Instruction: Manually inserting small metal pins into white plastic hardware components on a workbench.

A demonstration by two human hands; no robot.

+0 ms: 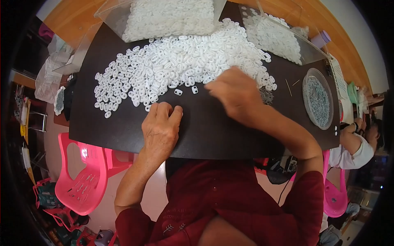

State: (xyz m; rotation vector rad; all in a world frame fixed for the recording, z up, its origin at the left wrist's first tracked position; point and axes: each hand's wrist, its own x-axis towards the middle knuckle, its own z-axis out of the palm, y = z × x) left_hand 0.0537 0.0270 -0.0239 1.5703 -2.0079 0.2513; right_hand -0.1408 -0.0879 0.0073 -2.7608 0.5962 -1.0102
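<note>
Left grip: fingers curled, contents hidden, by near edge of white pile. Right grip: partly closed, blurred, over pile's near-right edge; can't tell what I hold. Two pieces apart, nearer me than pile. Bulk seemingly left; done share unclear.

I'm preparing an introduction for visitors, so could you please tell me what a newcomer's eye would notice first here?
Probably the heap of small white pieces on the dark table, with the right hand at its near edge. Next come the pink chair at lower left and the round tray of greyish bits at the table's right.
</note>
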